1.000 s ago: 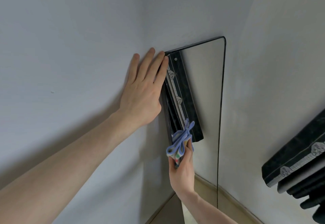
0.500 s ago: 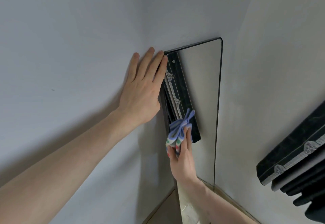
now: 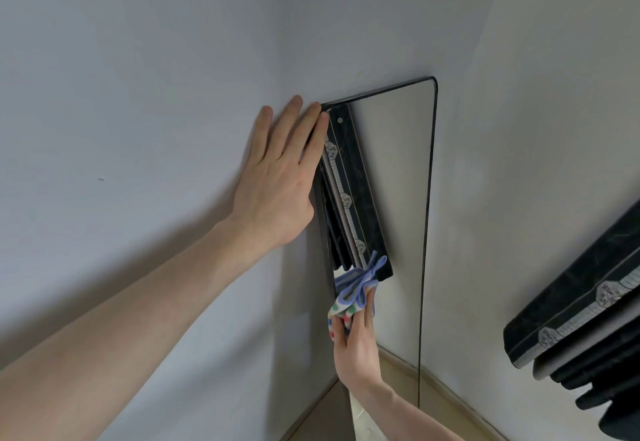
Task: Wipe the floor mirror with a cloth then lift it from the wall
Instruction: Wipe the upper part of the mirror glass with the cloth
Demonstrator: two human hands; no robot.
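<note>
The pale grey painted wall (image 3: pixel 138 94) fills most of the view and meets a second wall in a corner. Against that corner stands the tall floor mirror with a thin black frame and rounded top corners (image 3: pixel 401 170), its glass reflecting a dark marbled slab with a silver patterned band. To the right of the mirror, well apart from it, the same kind of black marbled ledge with silver hexagon trim (image 3: pixel 581 309) juts in from the edge. Below the mirror a strip of beige skirting (image 3: pixel 446 395) runs along the wall's foot.

The left hand (image 3: pixel 280 177) lies flat, fingers straight, on the wall at the mirror's upper left corner, its fingertips touching the frame. The right hand (image 3: pixel 356 347) is low on the mirror's left side, fingers curled round a bunched cloth, white with coloured dots and a blue border (image 3: pixel 353 291), which is pressed against the glass.
</note>
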